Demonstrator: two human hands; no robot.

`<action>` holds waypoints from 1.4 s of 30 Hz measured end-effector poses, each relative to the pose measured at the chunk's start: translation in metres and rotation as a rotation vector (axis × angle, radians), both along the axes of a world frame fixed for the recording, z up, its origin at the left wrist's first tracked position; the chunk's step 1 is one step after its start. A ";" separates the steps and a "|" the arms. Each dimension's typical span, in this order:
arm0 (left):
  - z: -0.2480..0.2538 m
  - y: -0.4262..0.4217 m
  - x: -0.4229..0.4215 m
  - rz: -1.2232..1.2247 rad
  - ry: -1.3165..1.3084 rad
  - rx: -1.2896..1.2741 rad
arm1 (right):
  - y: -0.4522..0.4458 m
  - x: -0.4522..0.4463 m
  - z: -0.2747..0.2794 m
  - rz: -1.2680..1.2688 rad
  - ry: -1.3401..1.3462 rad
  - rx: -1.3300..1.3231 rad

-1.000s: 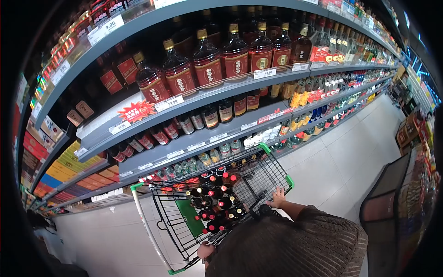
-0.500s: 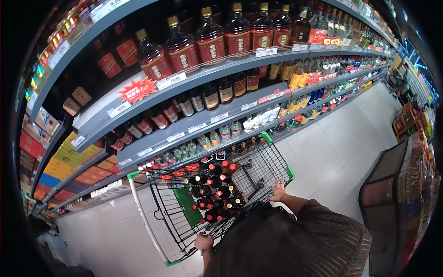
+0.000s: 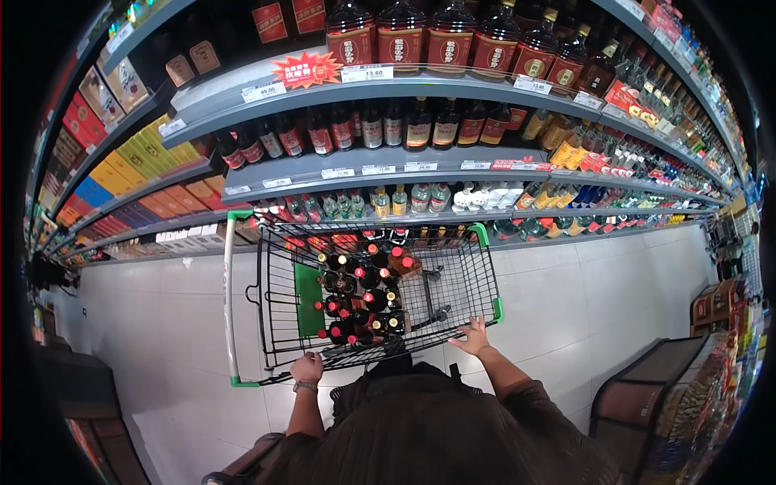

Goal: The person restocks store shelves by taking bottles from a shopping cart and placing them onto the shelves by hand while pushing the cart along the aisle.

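A wire shopping cart (image 3: 449, 311) with green corners stands across the aisle in front of me. Dark bottles (image 3: 372, 279) with red and yellow caps stand together toward its left half. My left hand (image 3: 306, 369) has its fingers wrapped round the near rim, close to the cart's white handle (image 3: 228, 299). Farther right, my right hand (image 3: 471, 335) rests on the near rim by the green corner, fingers spread and holding nothing.
A long shelf (image 3: 323, 176) of bottles runs along the cart's far side, with boxed goods (image 3: 133, 162) at its left. At the lower right stands a dark display bin (image 3: 647, 396); cartons (image 3: 715, 303) are stacked behind it.
The view has turned, so the cart and shelf now lie nearly level across it. Both hands remain at the cart's near rim, and the bottles are still inside.
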State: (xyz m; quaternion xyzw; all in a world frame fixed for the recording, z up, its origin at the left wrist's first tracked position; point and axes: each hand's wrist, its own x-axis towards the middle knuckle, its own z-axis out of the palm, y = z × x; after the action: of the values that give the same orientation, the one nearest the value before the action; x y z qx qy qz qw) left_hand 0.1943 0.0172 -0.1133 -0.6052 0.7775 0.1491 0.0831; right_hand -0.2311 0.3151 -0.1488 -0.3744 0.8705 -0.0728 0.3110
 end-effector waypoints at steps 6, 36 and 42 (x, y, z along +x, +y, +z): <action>-0.001 -0.002 0.015 -0.100 -0.078 -0.034 | 0.047 0.006 0.017 -0.102 0.092 0.052; 0.031 -0.091 0.109 -0.010 -0.202 0.081 | -0.030 0.103 -0.028 -0.062 -0.064 0.200; 0.026 -0.126 0.141 -0.034 -0.114 0.094 | -0.063 0.118 -0.030 0.021 -0.012 0.094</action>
State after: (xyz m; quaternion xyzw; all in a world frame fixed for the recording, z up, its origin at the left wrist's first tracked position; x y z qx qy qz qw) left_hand 0.3350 -0.1087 -0.0872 -0.5950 0.7737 0.1496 0.1580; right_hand -0.1130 0.2518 -0.1789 -0.3678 0.8671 -0.0307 0.3345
